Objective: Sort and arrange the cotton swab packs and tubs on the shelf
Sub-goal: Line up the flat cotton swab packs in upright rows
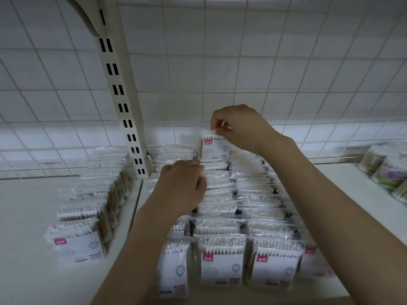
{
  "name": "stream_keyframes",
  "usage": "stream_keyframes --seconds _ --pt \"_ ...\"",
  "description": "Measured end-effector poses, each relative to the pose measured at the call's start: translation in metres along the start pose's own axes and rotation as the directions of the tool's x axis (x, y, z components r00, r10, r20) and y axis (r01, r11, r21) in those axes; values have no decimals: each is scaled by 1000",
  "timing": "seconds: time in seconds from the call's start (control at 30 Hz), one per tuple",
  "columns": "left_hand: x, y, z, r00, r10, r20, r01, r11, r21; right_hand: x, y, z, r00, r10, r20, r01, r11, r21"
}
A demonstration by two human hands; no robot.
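— So where are the hands right now?

— Both are over the block of cotton swab packs that stands in rows on the white shelf, running from its front edge back toward the wire grid back panel. The right hand is up at the back of the block, its fingers curled, pinching the top seal of a single raised pack. That pack is upright, label facing forward, lifted above the packs behind and beside it.

— And the left one?

— The left hand sits lower, nearer the middle of the block, on its left side. Its fingers are curled down into the packs there, gripping the clear tops of a few of them; exactly how many I cannot tell.

— Anything else on the shelf?

— A separate single row of packs stands on the left section of the shelf, running from front to back, its front pack showing a red tag. It is apart from the main block, across the seam between the two shelf boards. A slotted upright post rises at the back between the two groups.

— And the tubs?

— At the right edge of the shelf, toward the back, a few round tubs of swabs lie close together, well apart from the packs. They are blurred, so their labels are hard to read
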State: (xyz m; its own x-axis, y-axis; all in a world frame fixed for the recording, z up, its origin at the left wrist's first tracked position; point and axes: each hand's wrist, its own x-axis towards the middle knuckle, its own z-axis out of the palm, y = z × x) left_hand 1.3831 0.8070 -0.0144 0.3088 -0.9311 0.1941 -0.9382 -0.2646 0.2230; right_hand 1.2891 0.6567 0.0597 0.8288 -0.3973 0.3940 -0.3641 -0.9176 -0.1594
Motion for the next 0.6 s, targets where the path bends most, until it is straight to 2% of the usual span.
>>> stream_keyframes --seconds 0.23,0.4,0.53,0.6 --pt "-4 1 0 1000 20 -13 -20 1000 -12 4 2 14 995 9 -100 -21 993 -120" --pt "-6 1 0 999 37 -18 -37 999 -10 -1 -4 20 983 -40 -178 8 984 -180" --pt "-7 1 0 999 45 -32 -44 999 6 -9 -6 25 977 -126 -173 100 984 -149" --pt "-6 1 0 999 37 -23 -37 999 9 -13 -9 26 987 -125 -98 112 986 -125"
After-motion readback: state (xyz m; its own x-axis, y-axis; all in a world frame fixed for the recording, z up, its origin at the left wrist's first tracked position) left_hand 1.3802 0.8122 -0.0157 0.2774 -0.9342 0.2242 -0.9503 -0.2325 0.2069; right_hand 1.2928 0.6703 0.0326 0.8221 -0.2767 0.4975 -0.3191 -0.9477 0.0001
